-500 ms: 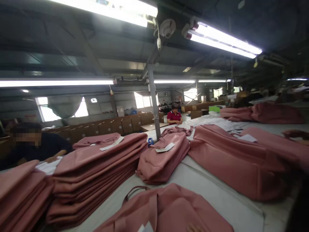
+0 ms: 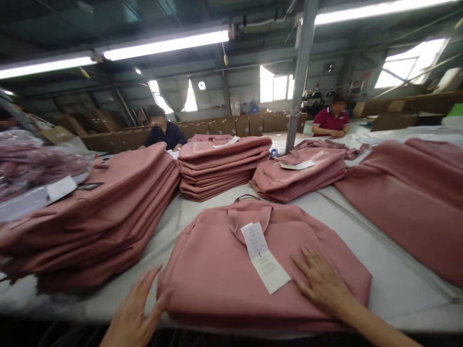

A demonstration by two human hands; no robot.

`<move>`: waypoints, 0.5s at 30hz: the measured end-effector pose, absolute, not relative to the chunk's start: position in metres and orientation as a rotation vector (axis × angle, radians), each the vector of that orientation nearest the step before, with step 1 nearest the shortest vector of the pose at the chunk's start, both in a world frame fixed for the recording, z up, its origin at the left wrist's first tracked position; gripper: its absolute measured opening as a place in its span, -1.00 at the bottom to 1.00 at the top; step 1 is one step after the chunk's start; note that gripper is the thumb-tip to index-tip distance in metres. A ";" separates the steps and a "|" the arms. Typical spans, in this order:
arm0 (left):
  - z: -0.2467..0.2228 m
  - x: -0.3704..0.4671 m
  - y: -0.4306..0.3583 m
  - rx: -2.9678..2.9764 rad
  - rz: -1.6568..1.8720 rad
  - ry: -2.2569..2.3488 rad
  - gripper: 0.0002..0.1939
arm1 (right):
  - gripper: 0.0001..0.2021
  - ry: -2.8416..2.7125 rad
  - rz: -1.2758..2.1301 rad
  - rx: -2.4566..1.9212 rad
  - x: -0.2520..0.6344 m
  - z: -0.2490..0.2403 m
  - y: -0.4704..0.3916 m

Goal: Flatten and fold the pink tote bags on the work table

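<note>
A dusty-pink bag lies flat on the pale table right in front of me, its handle loop toward the far side. A white paper tag rests on the bag's upper face, below the handle. My right hand lies flat with fingers spread on the bag, just right of the tag. At the bag's left edge is my left hand, thumb and fingers apart and holding nothing; its thumb is close to the bag's side, and I cannot tell whether it touches.
A tall stack of pink bags stands at left, another stack behind. More bags lie at back and right. A metal post rises beyond. Co-workers in dark and red shirts are across the table.
My view has swung left and down, bringing the whole near bag into sight. Both my hands now show clearly, the right flat on the bag, the left at its edge.
</note>
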State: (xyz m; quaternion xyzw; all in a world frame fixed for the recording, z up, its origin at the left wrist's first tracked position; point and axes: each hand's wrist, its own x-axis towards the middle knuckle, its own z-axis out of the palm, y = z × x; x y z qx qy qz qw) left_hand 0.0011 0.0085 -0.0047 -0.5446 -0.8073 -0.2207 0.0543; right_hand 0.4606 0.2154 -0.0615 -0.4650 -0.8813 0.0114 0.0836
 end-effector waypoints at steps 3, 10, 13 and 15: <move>-0.028 0.009 0.046 -1.624 -0.696 -2.593 -0.19 | -0.39 -2.626 0.018 -1.372 0.460 -0.060 0.215; -0.056 0.026 0.063 -1.382 -0.448 -2.786 -0.23 | -0.38 -2.628 0.052 -1.353 0.458 -0.052 0.213; -0.033 0.040 0.064 -1.419 -0.245 -2.522 -0.29 | -0.39 -2.616 0.108 -1.372 0.455 -0.042 0.209; -0.020 0.060 0.072 -1.654 -0.211 -2.258 -0.30 | -0.39 -2.613 0.166 -1.397 0.453 -0.032 0.205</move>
